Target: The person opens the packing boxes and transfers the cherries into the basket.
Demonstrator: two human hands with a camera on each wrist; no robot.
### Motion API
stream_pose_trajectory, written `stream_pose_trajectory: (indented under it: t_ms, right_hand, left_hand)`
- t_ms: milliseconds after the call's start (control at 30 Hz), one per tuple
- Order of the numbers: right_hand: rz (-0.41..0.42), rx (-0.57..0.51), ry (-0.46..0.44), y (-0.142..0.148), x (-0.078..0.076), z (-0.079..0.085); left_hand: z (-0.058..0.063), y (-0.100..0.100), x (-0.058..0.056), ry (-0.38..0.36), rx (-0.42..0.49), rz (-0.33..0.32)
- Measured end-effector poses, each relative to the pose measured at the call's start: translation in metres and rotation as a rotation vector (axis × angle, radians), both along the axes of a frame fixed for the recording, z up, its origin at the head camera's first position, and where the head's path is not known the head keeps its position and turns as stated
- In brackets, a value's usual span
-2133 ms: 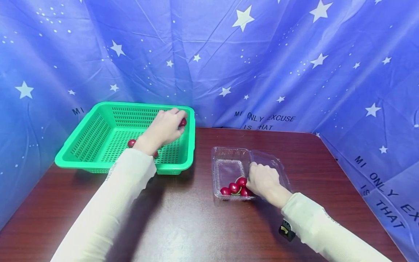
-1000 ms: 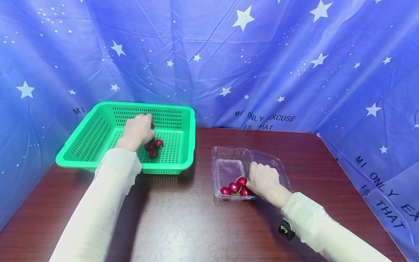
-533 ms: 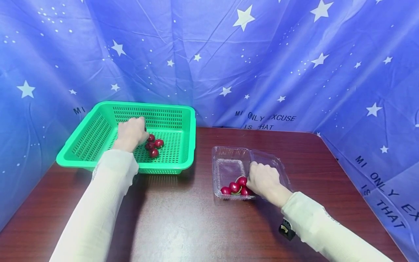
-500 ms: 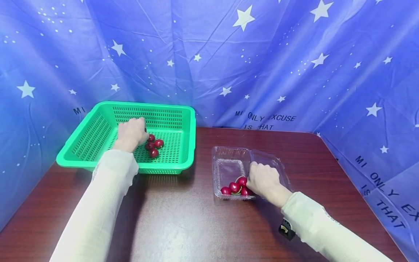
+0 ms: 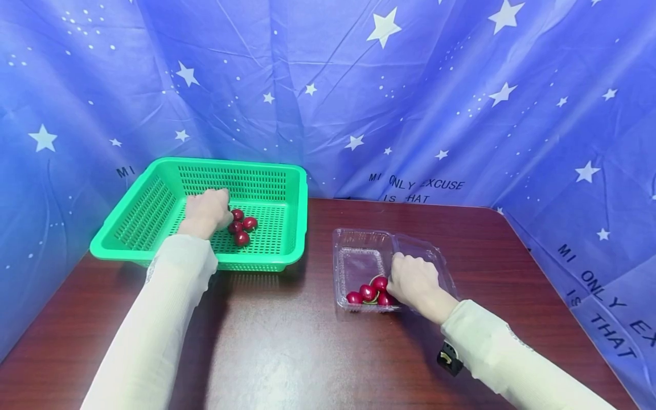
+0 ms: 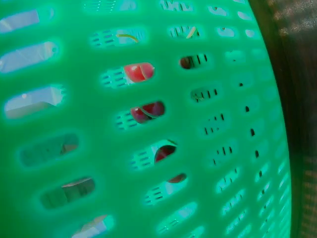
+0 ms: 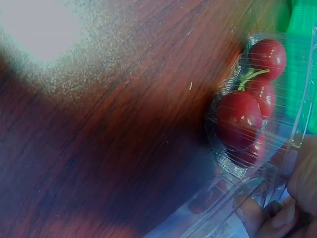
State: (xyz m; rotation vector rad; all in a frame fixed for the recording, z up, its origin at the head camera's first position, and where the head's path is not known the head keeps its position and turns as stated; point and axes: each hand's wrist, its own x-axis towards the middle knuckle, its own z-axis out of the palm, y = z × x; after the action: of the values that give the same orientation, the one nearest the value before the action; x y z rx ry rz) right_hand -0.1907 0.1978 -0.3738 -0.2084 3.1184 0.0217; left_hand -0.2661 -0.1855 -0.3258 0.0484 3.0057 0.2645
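My left hand (image 5: 207, 212) reaches down into the green plastic basket (image 5: 298, 216), fingers bent downward. Their tips are hidden in the head view, and I cannot tell whether they hold anything. Just right of them several dark red cherries (image 5: 242, 238) lie on the basket's slotted bottom. Through the basket wall (image 6: 99, 99), the left wrist view shows parts of cherries (image 6: 140, 72). My right hand (image 5: 415, 282) grips the clear plastic clamshell (image 5: 338, 267) near its hinge, fingers curled on the plastic (image 7: 257, 191). Several bright red cherries (image 5: 367, 292) with green stems gather in its near corner.
The basket and clamshell stand apart on a dark wooden table (image 5: 287, 341), basket at left, clamshell at right. A blue curtain (image 5: 328, 102) with white stars hangs behind and around the table. The clamshell's lid (image 5: 417, 247) lies folded out to the right.
My left hand, with a cherry at its fingers earlier, has moved left and down inside the basket from its right wall, uncovering the cherries there. My right hand has stayed on the clamshell.
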Motion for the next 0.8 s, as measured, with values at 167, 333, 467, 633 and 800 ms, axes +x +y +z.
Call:
stream_pose_trajectory:
  t_ms: [167,333,467,633,800]
  right_hand:
    - [-0.002,0.004,-0.003,0.0001,-0.0001,-0.0003]
    - [0.002,0.0,0.004,0.0003,-0.0002,-0.0013]
    - [0.002,0.001,0.006,0.0007,0.0001,-0.0016]
    - [0.002,0.005,0.006,0.0007,0.0004,-0.0015]
    - [0.008,0.005,0.014,0.0009,0.0002,-0.0015]
  left_hand:
    - [-0.001,0.0002,0.0007,-0.002,-0.018,-0.021]
    - [-0.0031,-0.0004,0.002,0.004,-0.027,-0.018]
    - [-0.0046,-0.0011,0.0024,0.012,-0.032,-0.019]
    - [-0.007,-0.0026,0.0022,-0.024,-0.018,-0.034]
    - [-0.0094,-0.0041,0.0015,-0.044,0.018,-0.045]
